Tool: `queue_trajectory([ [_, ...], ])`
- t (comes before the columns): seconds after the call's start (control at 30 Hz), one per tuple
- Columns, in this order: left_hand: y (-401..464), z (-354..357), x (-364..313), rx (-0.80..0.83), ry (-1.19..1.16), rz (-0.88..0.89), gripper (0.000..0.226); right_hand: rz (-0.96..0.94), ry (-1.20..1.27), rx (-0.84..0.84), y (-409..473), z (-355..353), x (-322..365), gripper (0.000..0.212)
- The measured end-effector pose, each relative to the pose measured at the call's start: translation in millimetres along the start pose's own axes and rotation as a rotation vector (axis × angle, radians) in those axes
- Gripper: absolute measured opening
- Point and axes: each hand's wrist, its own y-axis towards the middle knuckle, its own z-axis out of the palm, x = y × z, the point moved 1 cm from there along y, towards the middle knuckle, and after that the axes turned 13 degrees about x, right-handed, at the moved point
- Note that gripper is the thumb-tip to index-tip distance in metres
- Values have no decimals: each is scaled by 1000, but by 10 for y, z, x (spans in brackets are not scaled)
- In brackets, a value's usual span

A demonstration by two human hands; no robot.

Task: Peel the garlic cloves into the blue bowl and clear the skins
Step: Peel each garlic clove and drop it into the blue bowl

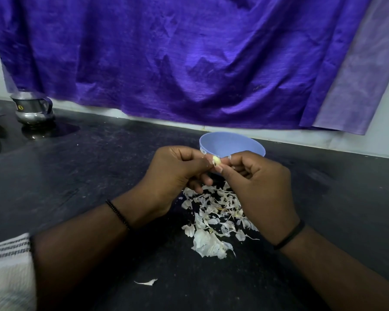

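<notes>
Pinching one garlic clove (pixel 216 161) between both hands at frame centre, just in front of the blue bowl (pixel 231 145). Left hand (pixel 177 176) had thumb and forefinger curled onto the clove's left end; right hand (pixel 259 187) did the same on the right end, other fingers tucked under. Both gripping, neither slack.

Placement read as deliberate: hands were held up off the counter (pixel 99 164) with the bowl's near rim right behind them, so a finished clove likely only needed a short drop forward. Skins pile (pixel 213 218) sat directly below and toward the lower centre of the frame, under the hands, so waste fell straight down and stayed out of the bowl. One stray skin flake (pixel 147 282) lay apart, lower centre-left.

Clove looked pale yellow, mostly bare, with a thin whitish shred at its edge and small white bits stuck to the fingertips (pixel 229 157). Judged: peel nearly off this one.

Bowl interior was mostly hidden by the hands; couldn't tell how many cloves were in it. No unpeeled cloves visible on the counter.

Skins not cleared yet, so that half of the job remained.

Steel jug (pixel 32 108) upper left, purple cloth (pixel 189 63) across the top, striped towel (pixel 8 265) lower left, all uninvolved.
</notes>
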Motion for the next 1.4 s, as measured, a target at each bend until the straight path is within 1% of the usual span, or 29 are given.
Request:
queue_trajectory([
  [0.17,-4,3,-20,-10,62,8,10,-63,-101,10,-14,-11,27,7],
  [0.47,-8,9,-18,-54,86,9,7,-133,-152,5,-24,7,29,7],
  [0.9,-13,40,25,-92,-33,-47,7,-2,42,29,-25,62,4,17],
  [0.97,-7,40,38,-110,3,-36,6,13,56,23,-20,67,-2,14],
  [1.03,-2,36,48,-129,96,-2,5,22,61,6,-15,67,-2,13],
  [1.1,-4,36,50,-147,196,38,5,13,54,-9,-10,58,3,18],
  [1.17,-10,42,47,-158,261,64,7,-23,-11,-4,-11,55,8,21],
  [1.27,-8,37,49,-159,305,76,7,-89,-93,-14,-23,63,15,23],
  [1.4,1,21,58,-153,325,74,7,-71,-20,4,-25,45,40,18],
])
